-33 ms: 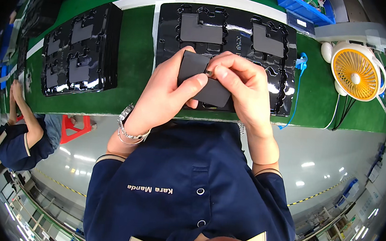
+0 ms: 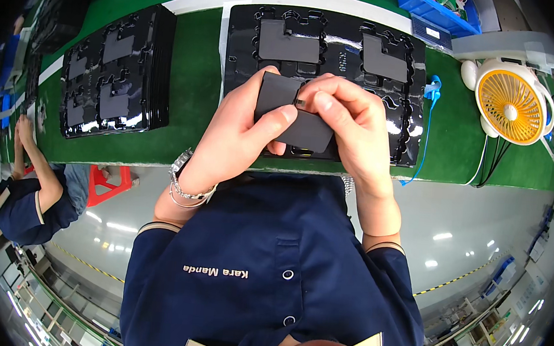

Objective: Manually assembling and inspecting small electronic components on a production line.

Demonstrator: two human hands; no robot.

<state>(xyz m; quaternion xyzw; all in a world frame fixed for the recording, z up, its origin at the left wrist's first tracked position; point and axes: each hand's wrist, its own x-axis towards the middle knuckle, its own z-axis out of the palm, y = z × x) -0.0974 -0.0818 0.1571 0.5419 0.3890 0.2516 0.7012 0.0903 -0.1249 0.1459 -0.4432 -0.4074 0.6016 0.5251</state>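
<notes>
In my left hand (image 2: pixel 238 131) I hold a flat dark grey L-shaped piece (image 2: pixel 309 131), gripped by its left side with the thumb lying across its face. The piece is raised above the near part of a black moulded plastic tray (image 2: pixel 240 59). My right hand (image 2: pixel 362 124) is closed at the inner notch of the piece, thumb and forefinger at a small dark tab (image 2: pixel 301 103) there. The fingertips partly cover the tab. Similar grey pieces, one of them on the left (image 2: pixel 290 44) and one on the right (image 2: pixel 385 58), lie in the tray's pockets beyond my hands.
A stack of black trays (image 2: pixel 158 72) with more grey pieces stands to the left on the green table (image 2: pixel 192 88). At right are a blue clip with a cord (image 2: pixel 432 91), a white-and-yellow fan (image 2: pixel 509 113) and a blue bin (image 2: pixel 461 18). Another person (image 2: pixel 34 199) sits at far left.
My right thumb and fingers have shifted very slightly at the tab, showing a little more of it. My left hand and the piece stay almost still.
</notes>
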